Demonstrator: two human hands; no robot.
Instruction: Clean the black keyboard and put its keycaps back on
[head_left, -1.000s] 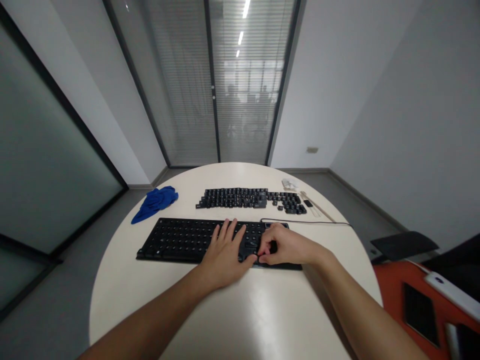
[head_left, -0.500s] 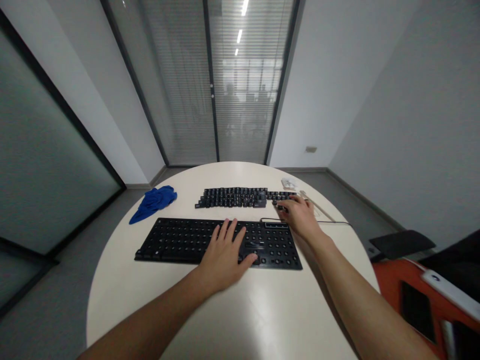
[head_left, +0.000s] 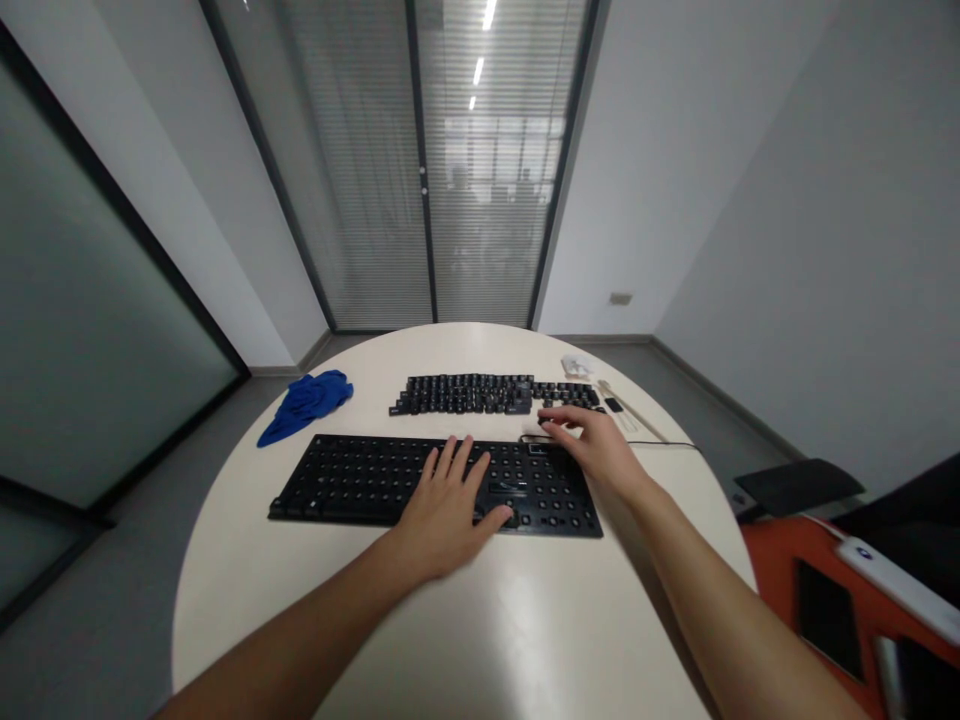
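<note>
A black keyboard (head_left: 349, 485) with most of its keycaps off lies across the table, bare switch posts showing in rows. My left hand (head_left: 446, 515) rests flat over its middle, fingers spread. Beyond the keyboard's right top corner, my right hand (head_left: 596, 445) pinches a small dark keycap (head_left: 544, 418) between thumb and fingertips. Loose black keycaps (head_left: 465, 394) stand in rows behind the keyboard, with a smaller group of keycaps (head_left: 566, 392) to their right, partly hidden by my right hand.
The round white table (head_left: 300, 600) carries a crumpled blue cloth (head_left: 307, 400) at left. At right are a white crumpled piece (head_left: 577, 367), a thin pale stick (head_left: 636, 412) and the keyboard's cable (head_left: 660, 444). A red-orange chair (head_left: 780, 570) holds phone-like items.
My right hand has drawn back from the right-hand keycap group, slightly left and nearer the keyboard, with a keycap at its fingertips. My left hand stays put.
</note>
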